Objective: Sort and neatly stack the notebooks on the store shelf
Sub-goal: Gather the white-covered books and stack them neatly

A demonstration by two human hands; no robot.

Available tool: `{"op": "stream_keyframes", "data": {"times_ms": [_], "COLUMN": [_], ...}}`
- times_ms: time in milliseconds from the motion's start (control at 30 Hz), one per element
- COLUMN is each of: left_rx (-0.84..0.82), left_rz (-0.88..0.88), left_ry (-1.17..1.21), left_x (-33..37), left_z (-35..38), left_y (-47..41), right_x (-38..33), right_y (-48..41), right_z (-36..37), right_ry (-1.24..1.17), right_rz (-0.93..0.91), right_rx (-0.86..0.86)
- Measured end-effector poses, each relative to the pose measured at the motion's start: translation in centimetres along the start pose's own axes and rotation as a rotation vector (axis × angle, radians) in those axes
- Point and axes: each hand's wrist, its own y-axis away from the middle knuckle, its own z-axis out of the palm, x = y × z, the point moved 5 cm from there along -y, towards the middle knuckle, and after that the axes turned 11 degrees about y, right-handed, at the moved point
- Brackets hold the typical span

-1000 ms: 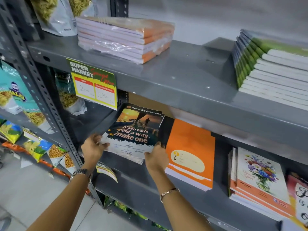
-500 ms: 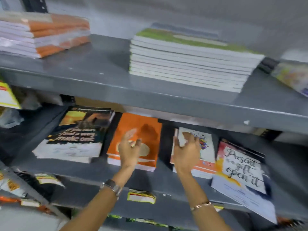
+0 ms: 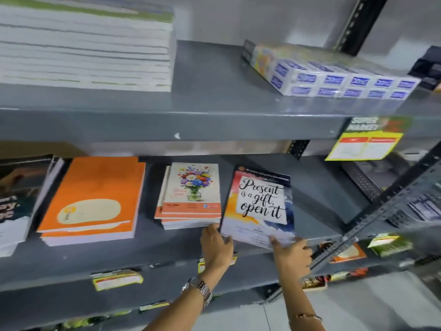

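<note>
On the middle grey shelf (image 3: pixel 167 249) lie several notebook stacks: a dark one (image 3: pixel 16 201) at the far left, an orange stack (image 3: pixel 95 199), a flower-cover stack (image 3: pixel 191 194), and a "Present is a gift, open it" stack (image 3: pixel 260 204) lying askew at the right. My left hand (image 3: pixel 216 244) touches the near left corner of that askew stack, beside the flower stack. My right hand (image 3: pixel 290 253) grips its near right corner, thumb on the cover.
The upper shelf (image 3: pixel 210 91) carries a tall white-edged notebook pile (image 3: pixel 83 48) at left and a wrapped pack of small blue-white boxes (image 3: pixel 334 75) at right. A yellow price tag (image 3: pixel 367 142) hangs from its edge. A slotted metal upright (image 3: pixel 381 211) slants across the right.
The view swung right along the shelf. Both hands left the dark notebook stack, passed the orange and flower stacks, and now hold the near corners of the "Present is a gift" stack.
</note>
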Motion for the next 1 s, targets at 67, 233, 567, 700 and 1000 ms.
{"op": "stream_keyframes", "data": {"times_ms": [67,233,567,700,1000], "left_rx": [-0.004,-0.017,-0.308,-0.302,0.048], "left_rz": [-0.017,-0.121,-0.434,-0.36,-0.127], "left_ry": [-0.014,0.052,0.653,0.78,0.869], "left_x": [0.1,-0.3,1.9,4.2,4.1], "left_z": [0.7,0.9,0.4,-3.6,-24.3], "left_y": [-0.1,0.2,3.2,3.4,0.5], "right_x": [0.2,2.1,2.6,-1.6,-16.3], "right_y": [-0.4,-2.3,-3.5,-0.9,12.1], "right_z": [-0.2,-0.6,-7.9,-11.3,-5.0], "right_ry": [-0.03,-0.111,-0.67,-0.686,-0.818], "right_rz": [-0.018,-0.008,0.049,-0.101,-0.438], "right_rx": [-0.045,-0.187,-0.463,-0.428,-0.648]}}
